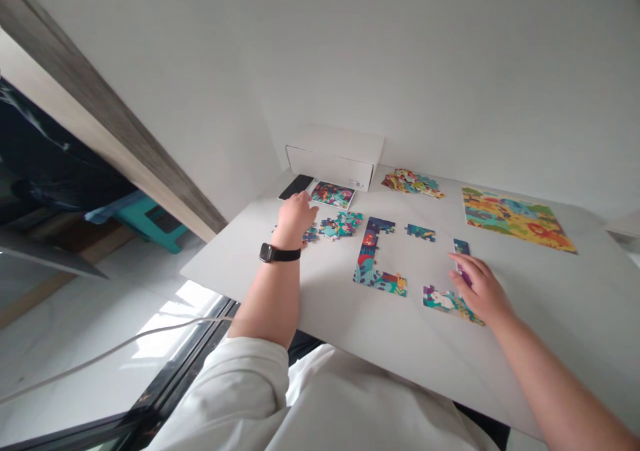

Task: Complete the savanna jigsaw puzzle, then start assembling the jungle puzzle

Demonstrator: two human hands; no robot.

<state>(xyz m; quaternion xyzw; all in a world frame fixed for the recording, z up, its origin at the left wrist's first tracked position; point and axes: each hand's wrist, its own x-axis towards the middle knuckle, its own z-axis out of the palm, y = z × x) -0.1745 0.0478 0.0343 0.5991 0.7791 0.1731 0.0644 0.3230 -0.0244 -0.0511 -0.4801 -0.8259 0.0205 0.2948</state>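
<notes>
My left hand [296,219], with a black watch on the wrist, is over the left part of the table near the picture card [333,195], its fingers apart. Loose puzzle pieces [341,225] lie below the card, some partly hidden by that hand. A joined strip of pieces [367,258] forms the left side of a puzzle frame. A short joined piece [421,232] lies apart at the top. My right hand [480,288] rests with spread fingers on the right-hand strip [462,246], partly covering it and the lower right pieces [445,298].
A white box [334,158] stands against the wall, with a dark flat object [296,186] before it. A pile of other pieces [411,182] and a finished animal puzzle [518,218] lie at the back. A teal stool [150,221] stands on the floor at left.
</notes>
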